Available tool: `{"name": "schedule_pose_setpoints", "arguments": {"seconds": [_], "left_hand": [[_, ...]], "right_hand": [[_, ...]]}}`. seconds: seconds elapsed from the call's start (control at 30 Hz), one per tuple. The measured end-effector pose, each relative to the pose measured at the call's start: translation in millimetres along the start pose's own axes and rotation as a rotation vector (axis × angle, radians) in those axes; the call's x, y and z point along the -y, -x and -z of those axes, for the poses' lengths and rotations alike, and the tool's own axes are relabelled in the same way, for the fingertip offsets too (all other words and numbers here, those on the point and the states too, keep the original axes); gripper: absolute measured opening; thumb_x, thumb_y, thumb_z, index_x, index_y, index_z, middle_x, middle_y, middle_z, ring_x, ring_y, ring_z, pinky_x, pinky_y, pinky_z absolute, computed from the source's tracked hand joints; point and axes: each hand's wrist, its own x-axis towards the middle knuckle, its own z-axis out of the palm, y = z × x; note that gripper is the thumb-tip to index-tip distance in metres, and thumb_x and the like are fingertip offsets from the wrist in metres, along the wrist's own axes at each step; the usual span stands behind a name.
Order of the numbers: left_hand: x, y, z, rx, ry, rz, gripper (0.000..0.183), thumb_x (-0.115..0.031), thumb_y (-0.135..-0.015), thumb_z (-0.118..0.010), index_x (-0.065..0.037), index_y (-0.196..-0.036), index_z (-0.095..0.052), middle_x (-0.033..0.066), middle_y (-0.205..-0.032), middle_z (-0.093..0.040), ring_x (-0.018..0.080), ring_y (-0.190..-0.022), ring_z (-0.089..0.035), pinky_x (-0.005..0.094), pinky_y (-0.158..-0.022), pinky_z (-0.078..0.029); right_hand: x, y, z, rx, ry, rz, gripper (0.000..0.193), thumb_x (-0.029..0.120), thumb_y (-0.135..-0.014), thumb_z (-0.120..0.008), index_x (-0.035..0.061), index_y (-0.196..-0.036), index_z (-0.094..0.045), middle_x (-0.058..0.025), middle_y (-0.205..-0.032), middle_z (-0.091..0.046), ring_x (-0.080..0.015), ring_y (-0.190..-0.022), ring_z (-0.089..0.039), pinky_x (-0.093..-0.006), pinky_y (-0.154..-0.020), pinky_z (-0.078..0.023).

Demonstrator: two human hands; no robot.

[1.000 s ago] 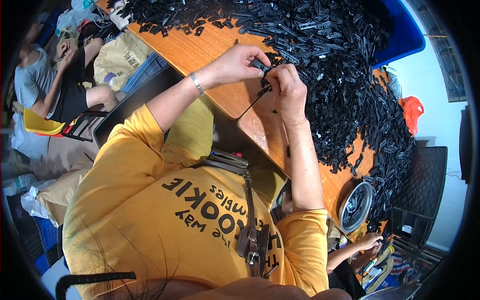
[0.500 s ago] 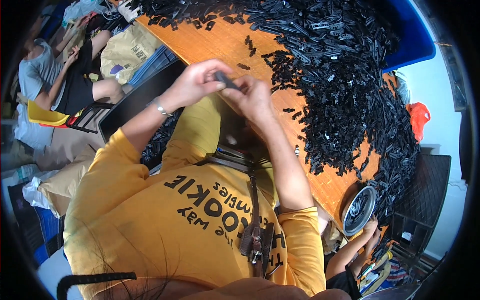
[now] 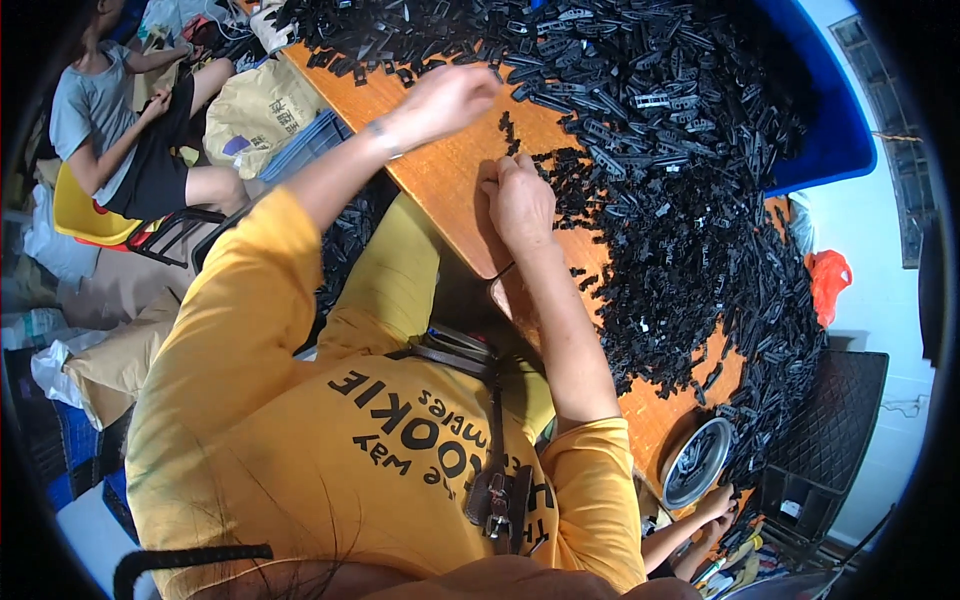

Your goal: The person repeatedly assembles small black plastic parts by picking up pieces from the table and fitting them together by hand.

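A: Reaching out over the table [image 3: 440, 180], the left hand [image 3: 455, 95] is loosely curled just short of the heap of black parts [image 3: 680, 150]; whether anything sits inside the fingers cannot be told from here.

B: And the right hand [image 3: 520, 200]?

A: It rests knuckles-up at the heap's near fringe, fingers drawn together on or over a few loose parts [image 3: 508, 130] (too small to say whether one is pinched). The heap itself covers the far and right side of the table, up against the blue bin [image 3: 830, 140].

B: How should the picking go?

A: Best to take from the thin scattered edge, one piece at a time, since digging into the deep pile would probably tangle and spill parts off the board.

B: What differs from half a second ago?

A: Then both hands were together close to the chest, working one piece between them. Now they are apart and stretched forward to the pile.
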Motion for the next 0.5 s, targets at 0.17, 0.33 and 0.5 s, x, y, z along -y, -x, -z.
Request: {"name": "schedule_pose_setpoints", "arguments": {"seconds": [0.17,0.33,0.5], "left_hand": [[-7.3,-68.8,-74.4,-0.017,-0.28,-0.135,0.025,-0.015,-0.084,-0.081,-0.004,-0.104,-0.074,0.0131,-0.105,-0.069,0.0315,-0.106,-0.066,0.0395,-0.092,-0.056],[-9.2,-86.4,-104.8,-0.035,-0.437,-0.233,0.021,-0.011,-0.081,-0.081,-0.003,-0.098,-0.071,0.0144,-0.097,-0.068,0.032,-0.102,-0.065,0.0405,-0.091,-0.056],[-10.0,-90.0,-95.7,0.091,-0.475,-0.173,0.023,-0.009,-0.079,-0.08,-0.003,-0.099,-0.072,0.0139,-0.1,-0.07,0.0331,-0.103,-0.065,0.0422,-0.091,-0.056]], "right_hand": [[1.6,14.2,16.1,-0.056,-0.16,-0.051,0.014,0.01,-0.086,-0.073,0.0015,-0.096,-0.066,-0.0239,-0.101,-0.07,-0.0428,-0.088,-0.07,-0.0507,-0.078,-0.056],[-12.0,29.7,28.2,-0.102,-0.297,-0.058,0.019,-0.003,-0.082,-0.073,0.001,-0.1,-0.068,-0.0227,-0.097,-0.072,-0.0425,-0.09,-0.071,-0.0486,-0.081,-0.057],[-17.3,41.8,49.2,-0.039,-0.329,-0.064,0.027,-0.005,-0.081,-0.075,0.0011,-0.106,-0.066,-0.0193,-0.098,-0.076,-0.0372,-0.094,-0.074,-0.0422,-0.082,-0.058]]}}
